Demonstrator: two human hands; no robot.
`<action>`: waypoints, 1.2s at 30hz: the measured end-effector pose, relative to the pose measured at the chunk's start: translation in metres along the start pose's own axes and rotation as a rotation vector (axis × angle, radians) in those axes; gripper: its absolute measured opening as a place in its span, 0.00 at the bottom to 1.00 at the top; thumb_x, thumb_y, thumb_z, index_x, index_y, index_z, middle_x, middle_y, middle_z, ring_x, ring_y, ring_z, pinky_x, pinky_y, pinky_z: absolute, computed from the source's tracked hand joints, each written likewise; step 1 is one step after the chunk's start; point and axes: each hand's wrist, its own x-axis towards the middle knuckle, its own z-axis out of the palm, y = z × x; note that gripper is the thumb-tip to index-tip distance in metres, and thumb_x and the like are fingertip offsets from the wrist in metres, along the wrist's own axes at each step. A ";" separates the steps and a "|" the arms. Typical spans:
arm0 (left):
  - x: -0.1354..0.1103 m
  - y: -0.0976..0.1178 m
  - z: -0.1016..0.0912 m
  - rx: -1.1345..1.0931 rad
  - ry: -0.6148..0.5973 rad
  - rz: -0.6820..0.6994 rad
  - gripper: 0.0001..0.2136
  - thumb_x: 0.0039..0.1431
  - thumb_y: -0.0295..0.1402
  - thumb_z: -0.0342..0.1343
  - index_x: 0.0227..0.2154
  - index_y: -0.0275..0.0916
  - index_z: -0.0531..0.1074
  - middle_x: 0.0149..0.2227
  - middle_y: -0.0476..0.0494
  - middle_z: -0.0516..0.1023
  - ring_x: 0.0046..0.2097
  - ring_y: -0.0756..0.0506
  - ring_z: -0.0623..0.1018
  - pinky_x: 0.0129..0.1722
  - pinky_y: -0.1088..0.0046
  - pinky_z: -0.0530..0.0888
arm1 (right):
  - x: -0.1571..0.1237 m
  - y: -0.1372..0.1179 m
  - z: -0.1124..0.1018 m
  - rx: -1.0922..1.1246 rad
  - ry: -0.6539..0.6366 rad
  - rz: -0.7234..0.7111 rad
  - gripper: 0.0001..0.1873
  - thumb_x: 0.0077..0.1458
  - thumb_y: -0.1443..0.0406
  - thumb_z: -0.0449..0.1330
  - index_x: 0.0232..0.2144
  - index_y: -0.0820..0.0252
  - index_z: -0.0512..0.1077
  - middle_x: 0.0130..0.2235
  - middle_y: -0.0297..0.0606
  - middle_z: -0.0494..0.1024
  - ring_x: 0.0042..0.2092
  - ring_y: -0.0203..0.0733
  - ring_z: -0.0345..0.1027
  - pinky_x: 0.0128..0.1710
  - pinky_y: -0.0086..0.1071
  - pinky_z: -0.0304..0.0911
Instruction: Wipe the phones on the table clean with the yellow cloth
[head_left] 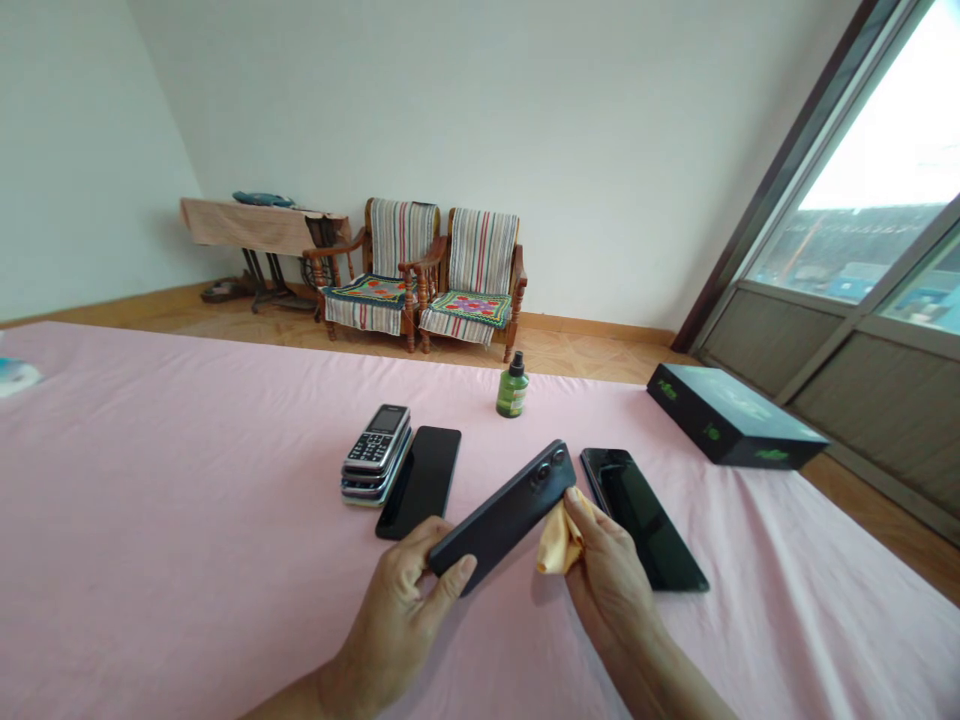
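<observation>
My left hand (pixel 401 610) grips the lower end of a dark smartphone (pixel 510 512), held back side up with its camera lenses at the far end. My right hand (pixel 607 570) is closed on a small yellow cloth (pixel 561 540), which touches the phone's right edge. Both hands hover just above the pink tablecloth (pixel 187 500). A black phone (pixel 643 518) lies screen up right beside my right hand. Left of the held phone lie another black phone (pixel 420 480) and a small stack of phones topped by a keypad phone (pixel 377 450).
A green spray bottle (pixel 512 388) stands on the table behind the phones. A black box (pixel 731 415) sits at the table's right edge. Two wooden armchairs (pixel 420 280) and a side table (pixel 259 230) stand by the far wall. A window is at the right.
</observation>
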 end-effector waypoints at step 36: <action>0.002 0.003 -0.005 0.233 0.088 0.261 0.09 0.66 0.32 0.51 0.31 0.38 0.72 0.29 0.48 0.71 0.31 0.48 0.74 0.30 0.78 0.71 | -0.035 0.008 0.014 -0.433 -0.495 0.180 0.23 0.42 0.49 0.69 0.25 0.66 0.77 0.25 0.34 0.72 0.26 0.31 0.59 0.26 0.25 0.54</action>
